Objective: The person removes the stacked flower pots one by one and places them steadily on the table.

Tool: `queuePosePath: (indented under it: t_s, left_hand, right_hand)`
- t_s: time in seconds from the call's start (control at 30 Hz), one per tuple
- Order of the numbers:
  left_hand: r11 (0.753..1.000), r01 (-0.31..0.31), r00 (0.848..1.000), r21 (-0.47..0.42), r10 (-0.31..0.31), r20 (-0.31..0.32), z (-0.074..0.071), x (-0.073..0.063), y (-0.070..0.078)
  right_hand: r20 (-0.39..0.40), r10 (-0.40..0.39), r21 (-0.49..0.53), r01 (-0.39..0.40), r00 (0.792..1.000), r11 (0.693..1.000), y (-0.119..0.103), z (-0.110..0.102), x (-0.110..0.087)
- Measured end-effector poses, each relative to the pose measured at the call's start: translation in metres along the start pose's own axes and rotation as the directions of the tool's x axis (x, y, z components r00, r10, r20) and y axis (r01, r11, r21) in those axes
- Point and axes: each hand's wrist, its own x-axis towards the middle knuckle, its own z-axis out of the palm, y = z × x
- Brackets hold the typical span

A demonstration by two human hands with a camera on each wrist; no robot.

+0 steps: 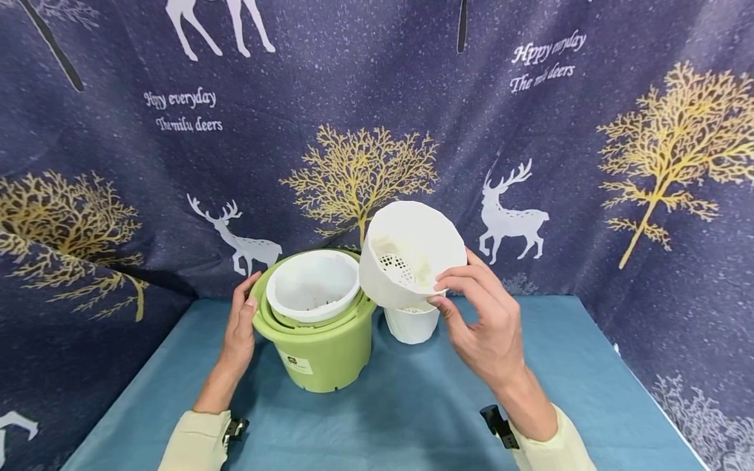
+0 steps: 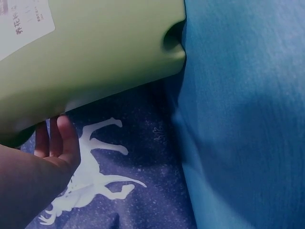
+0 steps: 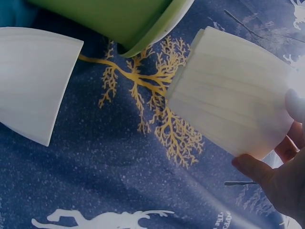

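A green flowerpot (image 1: 324, 358) stands on the table with a white flowerpot (image 1: 312, 288) nested inside, its rim showing above the green one. At the left of the green rim is my left hand (image 1: 238, 327); in the left wrist view its fingers (image 2: 69, 138) bend against the pot's wall. My right hand (image 1: 485, 320) pinches the rim of another white flowerpot (image 1: 412, 245), held tilted in the air with its mouth toward me. Holes show in its bottom, with greenish stains around them. Below and behind it stands a smaller white pot (image 1: 412, 327), its top partly covered by the held one.
A blue cloth covers the table (image 1: 406, 418). Behind it hangs a dark blue curtain (image 1: 377, 85) printed with deer and golden trees. The green pot carries a pale label (image 1: 296, 364) on its front.
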Motion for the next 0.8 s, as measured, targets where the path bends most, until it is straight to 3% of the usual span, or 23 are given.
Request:
queuePosePath:
  t_s: [0.43,0.8]
  left_hand:
    - [1.0,-0.007,1.0,0.013,0.007,-0.008,0.001,0.0,0.0]
    - [0.999,0.021,1.0,0.025,-0.021,-0.02,0.001,0.0,-0.002]
  right_hand:
    - [0.003,0.009,-0.026,-0.009,1.0,1.0,0.009,-0.01,0.003]
    - [-0.018,0.001,-0.041,-0.002,1.0,0.999,0.017,-0.02,0.006]
